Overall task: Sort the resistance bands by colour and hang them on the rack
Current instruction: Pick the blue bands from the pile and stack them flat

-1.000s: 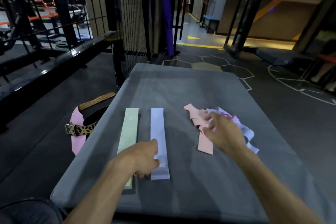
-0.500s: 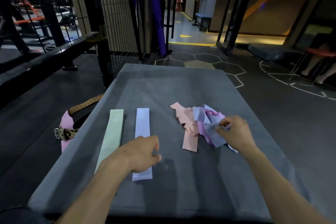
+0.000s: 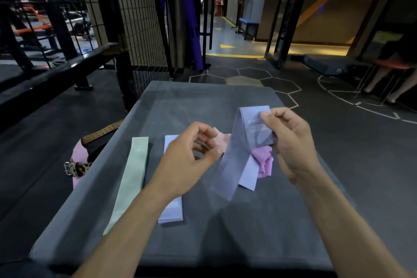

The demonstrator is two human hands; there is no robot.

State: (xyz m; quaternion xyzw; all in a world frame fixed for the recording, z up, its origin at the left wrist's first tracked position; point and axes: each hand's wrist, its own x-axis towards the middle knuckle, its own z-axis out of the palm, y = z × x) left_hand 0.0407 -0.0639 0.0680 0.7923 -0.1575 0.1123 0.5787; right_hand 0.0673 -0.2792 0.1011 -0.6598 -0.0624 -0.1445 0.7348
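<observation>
My right hand (image 3: 291,142) pinches the top of a lilac resistance band (image 3: 239,153) and holds it up above the grey padded bench (image 3: 203,101); the band's loop hangs down to the bench. My left hand (image 3: 189,156) hovers just left of the band with fingers loosely curled, holding nothing. A pale green band (image 3: 133,178) and a second lilac band (image 3: 172,210) lie flat and parallel on the left. A peach band (image 3: 222,139) and a crumpled pink band (image 3: 264,160) lie behind the lifted one.
A leopard-print belt and a pink item (image 3: 77,165) lie on the floor left of the bench. A black wire-mesh rack (image 3: 135,18) and steel frame stand at the back left. A person's legs (image 3: 388,83) show at a stool, far right.
My right hand has lifted a lilac band out of the heap and raised it. My left hand has left the flat lilac band and risen toward the lifted one.
</observation>
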